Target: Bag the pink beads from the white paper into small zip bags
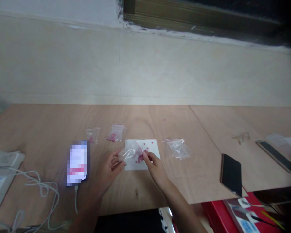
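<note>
Between my two hands is a clear zip bag with a pink strip along its mouth, held over a white sheet. My left hand grips the bag's left end between thumb and fingers. At the bag's mouth, my right hand pinches near the pink strip. Small pink beads lie on the sheet beside and partly behind the right fingertips; a few more are scattered toward its upper right. Whether the bag holds any beads I cannot tell.
Behind the sheet lie two bags of pink beads; another clear bag is to its right. A lit phone, white cables and a power strip lie left. Two dark phones lie right.
</note>
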`<move>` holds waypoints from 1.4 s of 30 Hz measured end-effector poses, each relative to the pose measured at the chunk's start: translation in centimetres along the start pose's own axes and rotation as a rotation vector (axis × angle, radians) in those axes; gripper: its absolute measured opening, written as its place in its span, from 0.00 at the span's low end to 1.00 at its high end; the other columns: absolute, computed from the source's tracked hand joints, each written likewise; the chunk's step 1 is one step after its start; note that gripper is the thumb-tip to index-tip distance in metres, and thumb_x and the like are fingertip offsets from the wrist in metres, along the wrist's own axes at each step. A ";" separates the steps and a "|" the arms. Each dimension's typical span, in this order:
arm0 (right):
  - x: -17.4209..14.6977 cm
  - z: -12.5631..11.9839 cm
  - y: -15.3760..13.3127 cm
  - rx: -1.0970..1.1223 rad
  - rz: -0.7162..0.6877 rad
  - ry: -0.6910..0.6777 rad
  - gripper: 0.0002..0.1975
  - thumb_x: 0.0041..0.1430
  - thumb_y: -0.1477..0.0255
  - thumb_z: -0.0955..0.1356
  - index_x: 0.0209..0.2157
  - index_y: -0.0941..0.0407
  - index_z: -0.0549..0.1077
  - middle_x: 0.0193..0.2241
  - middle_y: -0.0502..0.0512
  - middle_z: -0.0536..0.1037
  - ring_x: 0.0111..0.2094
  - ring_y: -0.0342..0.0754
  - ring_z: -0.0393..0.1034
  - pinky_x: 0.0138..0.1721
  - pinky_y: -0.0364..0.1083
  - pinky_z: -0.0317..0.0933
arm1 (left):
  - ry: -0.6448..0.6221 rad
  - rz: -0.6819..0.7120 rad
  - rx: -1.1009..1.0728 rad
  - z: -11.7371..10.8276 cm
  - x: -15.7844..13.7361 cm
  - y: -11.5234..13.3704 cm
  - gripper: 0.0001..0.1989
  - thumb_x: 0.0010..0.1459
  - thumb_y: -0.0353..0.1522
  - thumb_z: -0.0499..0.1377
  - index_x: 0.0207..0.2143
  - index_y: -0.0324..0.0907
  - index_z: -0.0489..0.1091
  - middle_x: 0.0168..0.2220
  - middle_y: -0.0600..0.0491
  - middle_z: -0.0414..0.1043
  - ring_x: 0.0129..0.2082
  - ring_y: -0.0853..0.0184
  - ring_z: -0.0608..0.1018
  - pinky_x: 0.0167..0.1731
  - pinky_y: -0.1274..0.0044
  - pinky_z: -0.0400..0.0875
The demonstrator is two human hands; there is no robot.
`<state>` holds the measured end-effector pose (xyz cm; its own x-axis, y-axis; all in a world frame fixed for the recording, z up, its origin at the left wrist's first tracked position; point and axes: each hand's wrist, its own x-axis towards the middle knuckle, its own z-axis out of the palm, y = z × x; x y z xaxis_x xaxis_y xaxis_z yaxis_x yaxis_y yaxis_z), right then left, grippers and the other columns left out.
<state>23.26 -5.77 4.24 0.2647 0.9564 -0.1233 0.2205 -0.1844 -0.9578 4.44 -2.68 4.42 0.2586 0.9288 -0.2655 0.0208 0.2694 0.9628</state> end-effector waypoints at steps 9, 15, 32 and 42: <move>0.7 0.3 -1.0 0.351 0.053 0.036 0.15 0.50 0.58 0.65 0.22 0.56 0.67 0.16 0.46 0.64 0.18 0.41 0.56 0.21 0.41 0.52 | -0.172 0.007 0.031 0.2 -2.4 -0.6 0.26 0.50 0.34 0.60 0.50 0.46 0.56 0.43 0.50 0.65 0.44 0.64 0.73 0.46 0.70 0.68; 0.0 -0.5 -2.5 0.268 0.058 -0.089 0.14 0.47 0.63 0.67 0.16 0.56 0.66 0.14 0.46 0.62 0.21 0.42 0.57 0.24 0.42 0.52 | -0.054 0.060 0.203 -1.5 -0.9 1.3 0.17 0.53 0.39 0.56 0.45 0.43 0.62 0.41 0.50 0.68 0.39 0.65 0.73 0.40 0.72 0.68; -1.9 2.0 -1.3 0.280 0.064 -0.225 0.12 0.47 0.63 0.69 0.22 0.57 0.70 0.20 0.48 0.70 0.24 0.43 0.63 0.28 0.42 0.56 | -0.201 0.026 0.287 0.8 -1.4 1.4 0.11 0.55 0.38 0.54 0.29 0.39 0.68 0.25 0.57 0.65 0.27 0.70 0.68 0.29 0.79 0.61; 0.2 1.8 -1.7 0.334 0.028 -0.174 0.13 0.46 0.61 0.69 0.23 0.57 0.71 0.21 0.49 0.71 0.25 0.44 0.64 0.29 0.43 0.56 | -0.225 0.036 0.236 -0.2 1.0 1.9 0.11 0.54 0.39 0.55 0.29 0.39 0.68 0.24 0.58 0.64 0.27 0.71 0.67 0.29 0.80 0.60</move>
<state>21.28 -4.85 5.37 0.0966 0.9814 -0.1657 -0.1105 -0.1548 -0.9817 4.58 -1.20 5.94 0.4696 0.8501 -0.2384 0.2239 0.1465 0.9635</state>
